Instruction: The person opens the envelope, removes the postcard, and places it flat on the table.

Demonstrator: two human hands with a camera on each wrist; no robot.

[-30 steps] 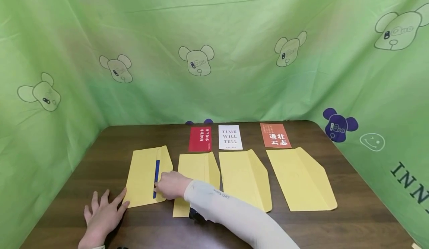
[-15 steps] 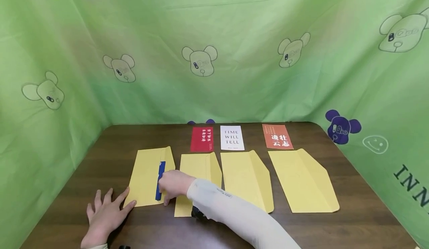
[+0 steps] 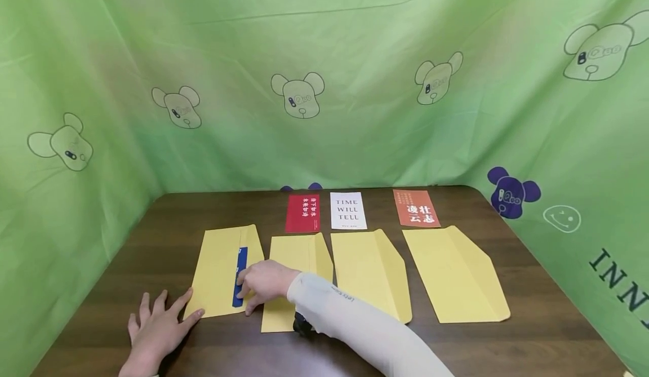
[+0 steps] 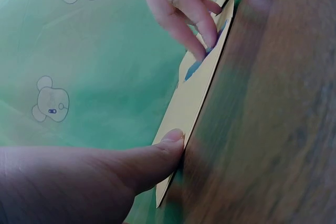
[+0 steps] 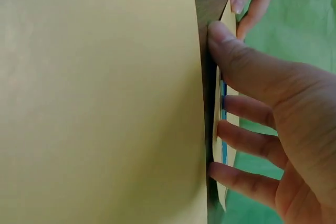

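The leftmost yellow envelope [image 3: 218, 273] lies on the table with its flap to the right. A blue card [image 3: 238, 298] is partly inside it, a narrow strip showing along the opening. My right hand [image 3: 267, 282] reaches over the flap side, fingertips touching the blue card; the right wrist view shows those fingers [image 5: 247, 139] spread apart along the strip, with the thumb by the envelope's edge. My left hand [image 3: 158, 327] rests with spread fingers at the envelope's lower left corner. In the left wrist view, its thumb [image 4: 163, 153] presses on the envelope's edge.
Three more yellow envelopes, a near one [image 3: 291, 253], a middle one [image 3: 362, 264] and a far right one [image 3: 441, 275], lie with flaps unfolded. Behind them are a red card [image 3: 302, 213], a white card [image 3: 348, 211] and an orange card [image 3: 416, 208]. A green curtain [image 3: 304, 151] surrounds the table.
My right fingers have gone from a pinch at the blue card to spread fingertips on it, and a wider blue strip shows. My left hand stays at the envelope's corner.
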